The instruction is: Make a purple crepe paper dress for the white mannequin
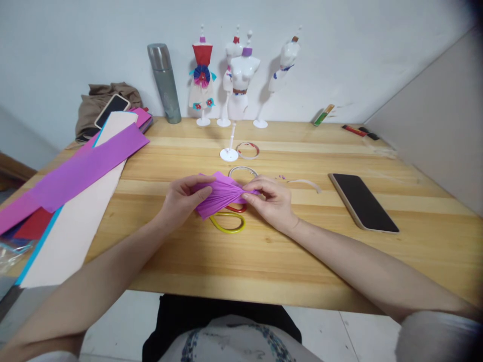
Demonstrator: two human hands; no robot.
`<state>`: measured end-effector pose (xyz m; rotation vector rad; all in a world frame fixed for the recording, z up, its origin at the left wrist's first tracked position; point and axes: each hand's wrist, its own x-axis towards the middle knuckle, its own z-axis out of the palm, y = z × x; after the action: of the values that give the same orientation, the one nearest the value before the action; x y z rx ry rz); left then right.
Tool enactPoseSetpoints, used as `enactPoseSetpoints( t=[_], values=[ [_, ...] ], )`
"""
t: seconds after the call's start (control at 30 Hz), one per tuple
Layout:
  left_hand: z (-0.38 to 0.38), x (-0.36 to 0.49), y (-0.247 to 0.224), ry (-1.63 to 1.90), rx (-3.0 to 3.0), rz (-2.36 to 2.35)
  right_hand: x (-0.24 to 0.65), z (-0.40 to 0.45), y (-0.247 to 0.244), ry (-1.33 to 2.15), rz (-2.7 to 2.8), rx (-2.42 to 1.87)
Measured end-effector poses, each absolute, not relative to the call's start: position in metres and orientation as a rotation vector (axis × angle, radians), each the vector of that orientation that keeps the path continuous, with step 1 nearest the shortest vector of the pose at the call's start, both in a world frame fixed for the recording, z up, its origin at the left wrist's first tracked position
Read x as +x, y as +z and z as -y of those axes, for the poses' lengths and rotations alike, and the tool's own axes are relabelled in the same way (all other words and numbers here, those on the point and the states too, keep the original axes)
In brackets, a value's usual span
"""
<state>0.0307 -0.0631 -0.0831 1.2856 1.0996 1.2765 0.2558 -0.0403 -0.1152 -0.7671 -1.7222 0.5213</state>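
Between my two hands is a piece of purple crepe paper [221, 196], gathered into pleats that fan out to the left. My left hand [184, 195] pinches the wide, spread side between thumb and fingers. On the narrow bunched end, my right hand [272, 198] closes with thumb and fingertips. Under the paper lie scissors with a yellow handle loop [230, 222] and a red one; their blades are hidden. Just behind the paper is a roll of tape [243, 172], partly covered.
Several small white mannequins [243, 75] stand at the back, one in a red-and-white paper dress [203, 55]. A flask [165, 83] leans left of them. Crepe paper strips [86, 166] cover the left side. A phone [363, 202] lies right; another tape ring [248, 150] lies mid-table.
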Motion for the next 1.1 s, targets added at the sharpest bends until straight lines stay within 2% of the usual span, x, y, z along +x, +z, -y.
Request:
enactPoseSetpoints(
  t=[0.6, 0.83, 1.1],
  values=[
    [0.0602, 0.0303, -0.0888, 1.343, 1.257, -1.134, 0.2577, 0.0383, -0.1141, 0.543, 1.705, -0.824],
    [0.0671, 0.0323, -0.0828, 1.164, 1.385, -1.065, 0.2582, 0.0389, -0.1134, 0.55, 1.718, -0.837],
    [0.0635, 0.0306, -0.0826, 1.173, 1.395, -1.111, 0.2581, 0.0403, -0.1121, 0.549, 1.736, -0.872]
  ],
)
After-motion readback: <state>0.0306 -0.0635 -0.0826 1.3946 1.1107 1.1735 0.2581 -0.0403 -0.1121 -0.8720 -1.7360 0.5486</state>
